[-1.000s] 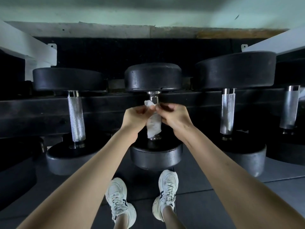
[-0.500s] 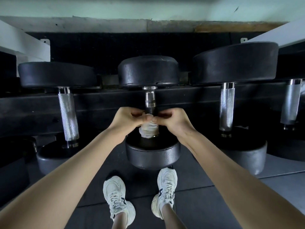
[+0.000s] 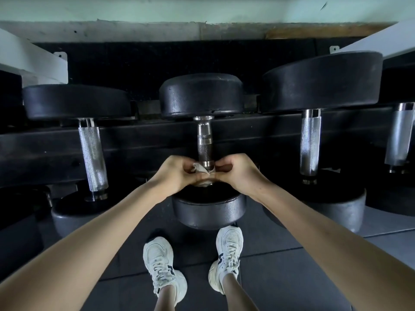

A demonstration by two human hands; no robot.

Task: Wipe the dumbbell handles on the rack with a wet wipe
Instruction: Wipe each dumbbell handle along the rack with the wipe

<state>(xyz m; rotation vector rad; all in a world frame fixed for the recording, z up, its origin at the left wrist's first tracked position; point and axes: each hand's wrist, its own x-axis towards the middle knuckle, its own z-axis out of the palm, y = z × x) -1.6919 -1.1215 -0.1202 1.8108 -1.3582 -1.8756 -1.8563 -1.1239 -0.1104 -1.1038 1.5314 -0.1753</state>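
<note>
A black dumbbell lies on the rack straight ahead, its knurled steel handle (image 3: 204, 144) pointing toward me. A white wet wipe (image 3: 200, 170) is bunched around the near end of that handle, just above the near weight head (image 3: 210, 211). My left hand (image 3: 177, 173) pinches the wipe from the left. From the right, my right hand (image 3: 239, 172) grips the wipe with curled fingers. Most of the wipe is hidden between the two hands. The upper part of the handle is bare.
Dumbbells with silver handles lie on either side: one to the left (image 3: 92, 153), one to the right (image 3: 310, 142), another at the far right edge (image 3: 398, 135). The black rack rail (image 3: 139, 140) runs across behind them. My white shoes (image 3: 228, 254) stand on dark floor mats below.
Both hands slid the wipe down the centre handle toward me, from near the far head to the near end. The wipe went from stretched along the handle to bunched.
</note>
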